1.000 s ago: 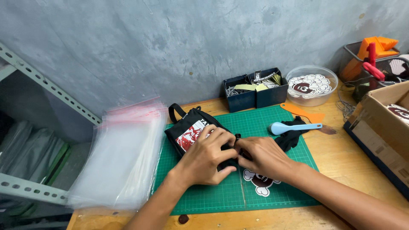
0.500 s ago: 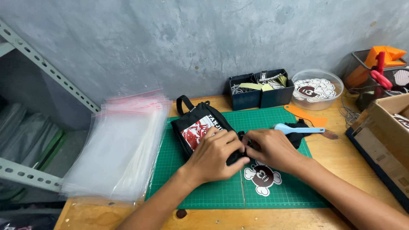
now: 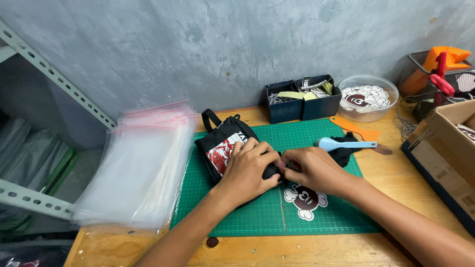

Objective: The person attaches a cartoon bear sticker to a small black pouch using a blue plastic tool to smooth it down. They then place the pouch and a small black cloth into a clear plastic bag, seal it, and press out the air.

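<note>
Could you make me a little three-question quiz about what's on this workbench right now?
1. True or false: both hands rest on the black pouch.
2. What lies left of the green cutting mat? A) a stack of clear plastic bags B) a pile of books C) a laptop
3. Which colour is the spoon-shaped tool beyond the right hand?

Key:
1. True: the left hand presses on it and the right hand pinches at its edge.
2. A, the stack of clear plastic bags.
3. Light blue.
</note>
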